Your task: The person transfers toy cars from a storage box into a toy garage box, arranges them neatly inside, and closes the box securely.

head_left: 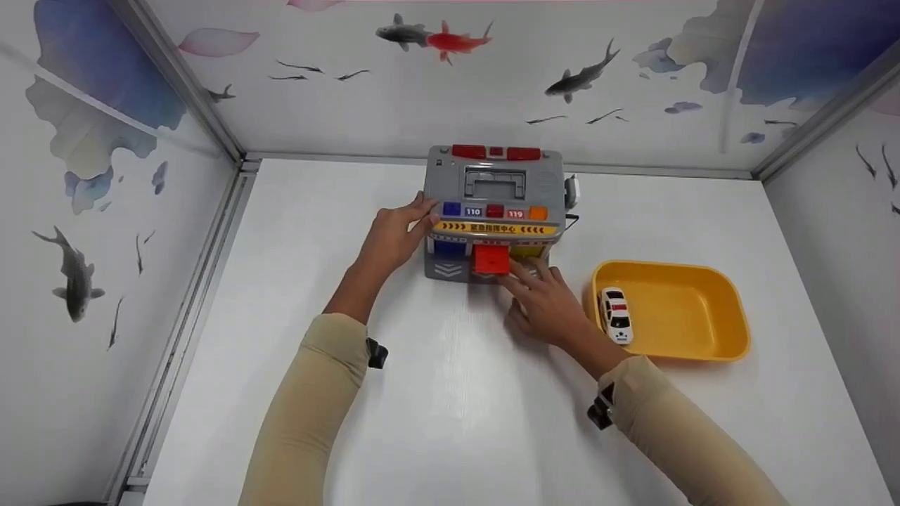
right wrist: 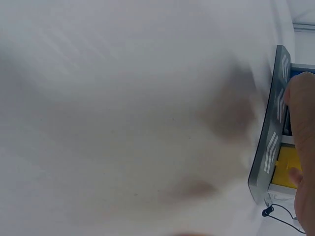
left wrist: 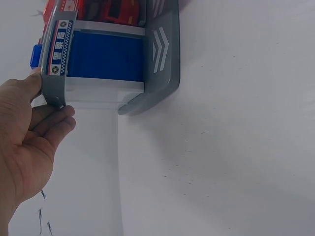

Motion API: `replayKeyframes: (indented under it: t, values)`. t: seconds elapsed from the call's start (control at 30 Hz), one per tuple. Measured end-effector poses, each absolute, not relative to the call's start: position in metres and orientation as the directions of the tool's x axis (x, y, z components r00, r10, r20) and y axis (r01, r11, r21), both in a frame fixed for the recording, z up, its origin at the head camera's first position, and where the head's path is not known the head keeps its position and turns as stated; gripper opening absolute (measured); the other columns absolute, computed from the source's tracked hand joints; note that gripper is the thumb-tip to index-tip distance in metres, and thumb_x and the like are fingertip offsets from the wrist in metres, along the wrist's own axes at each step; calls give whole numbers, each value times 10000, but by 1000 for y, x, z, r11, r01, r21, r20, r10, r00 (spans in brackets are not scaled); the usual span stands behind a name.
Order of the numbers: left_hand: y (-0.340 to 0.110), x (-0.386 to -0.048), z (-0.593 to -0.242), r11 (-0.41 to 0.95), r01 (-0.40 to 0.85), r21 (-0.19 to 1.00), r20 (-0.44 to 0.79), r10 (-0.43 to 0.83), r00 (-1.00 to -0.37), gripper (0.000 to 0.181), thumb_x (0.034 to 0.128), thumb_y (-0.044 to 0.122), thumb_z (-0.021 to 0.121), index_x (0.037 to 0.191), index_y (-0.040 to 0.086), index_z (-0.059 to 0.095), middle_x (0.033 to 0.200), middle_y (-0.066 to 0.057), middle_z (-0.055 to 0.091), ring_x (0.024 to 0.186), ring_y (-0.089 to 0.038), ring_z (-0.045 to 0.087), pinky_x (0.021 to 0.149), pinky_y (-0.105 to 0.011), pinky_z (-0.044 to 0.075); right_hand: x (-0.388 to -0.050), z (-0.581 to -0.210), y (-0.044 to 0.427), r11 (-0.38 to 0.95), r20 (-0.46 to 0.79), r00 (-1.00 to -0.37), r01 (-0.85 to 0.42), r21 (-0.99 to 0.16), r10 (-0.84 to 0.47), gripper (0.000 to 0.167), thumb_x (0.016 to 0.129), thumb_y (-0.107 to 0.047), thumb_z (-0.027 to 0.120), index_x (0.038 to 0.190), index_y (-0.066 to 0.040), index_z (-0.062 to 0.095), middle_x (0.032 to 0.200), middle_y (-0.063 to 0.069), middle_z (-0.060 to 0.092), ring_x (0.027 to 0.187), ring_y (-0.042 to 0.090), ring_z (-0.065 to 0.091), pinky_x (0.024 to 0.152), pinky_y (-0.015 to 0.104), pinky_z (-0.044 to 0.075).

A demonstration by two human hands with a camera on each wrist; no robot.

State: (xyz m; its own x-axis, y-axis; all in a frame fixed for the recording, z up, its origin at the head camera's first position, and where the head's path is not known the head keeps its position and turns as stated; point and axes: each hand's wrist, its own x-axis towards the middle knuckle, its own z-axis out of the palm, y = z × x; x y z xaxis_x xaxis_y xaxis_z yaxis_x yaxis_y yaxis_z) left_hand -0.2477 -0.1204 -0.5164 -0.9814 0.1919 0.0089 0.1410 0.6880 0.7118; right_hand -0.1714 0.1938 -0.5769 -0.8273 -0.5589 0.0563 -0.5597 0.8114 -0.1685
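A grey toy station (head_left: pixel 496 184) stands upright at the back of the table. My left hand (head_left: pixel 394 235) grips its left upper edge, thumb in front; the left wrist view shows the same hand (left wrist: pixel 29 140) below the station's blue door (left wrist: pixel 106 56). The red middle door (head_left: pixel 491 259) is raised and juts outward. My right hand (head_left: pixel 548 299) is at its right lower edge, fingers extended and touching it. Inside the middle bay, the left wrist view shows part of a red toy car (left wrist: pixel 120 11). In the right wrist view my right hand (right wrist: pixel 304 132) partly covers the yellow door (right wrist: pixel 286 166).
A yellow tray (head_left: pixel 675 353) sits to the right of the station, with a white toy car (head_left: pixel 617 316) along its left inside wall. A black cord (right wrist: pixel 283 210) hangs at the station's right side. Printed wall panels (head_left: pixel 337 126) stand behind and at both sides.
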Motion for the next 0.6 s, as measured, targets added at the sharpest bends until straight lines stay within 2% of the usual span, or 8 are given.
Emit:
replayKeyframes:
  t: [0.1, 0.2, 0.6]
  values:
    - [-121, -248, -515, 693, 134, 708, 2, 188, -982, 512, 1136, 467, 601, 1602, 253, 594, 1699, -96, 468, 1583, -290, 507, 1325, -450, 423, -171, -573, 201, 769, 152, -789, -615, -176, -596, 611, 1006, -92, 703, 1594, -217, 595, 1700, 51, 549, 1520, 400, 499, 1210, 647, 506]
    - [-121, -249, -514, 696, 135, 706, 1, 190, -982, 511, 1139, 464, 600, 1602, 250, 592, 1700, -102, 466, 1586, -296, 503, 1324, -454, 423, -171, -568, 207, 741, 241, -755, -651, -165, -609, 562, 974, -35, 712, 1517, -175, 663, 1635, 60, 616, 1462, 365, 550, 1171, 572, 541]
    - [-120, -248, -515, 694, 118, 711, -20, 188, -982, 512, 1141, 462, 598, 1615, 270, 575, 1708, -92, 460, 1593, -289, 495, 1328, -455, 417, -175, -542, 203, 745, 421, -716, -655, -129, -556, 418, 1022, -217, 743, 1430, -146, 691, 1494, 94, 678, 1378, 349, 596, 1113, 528, 547]
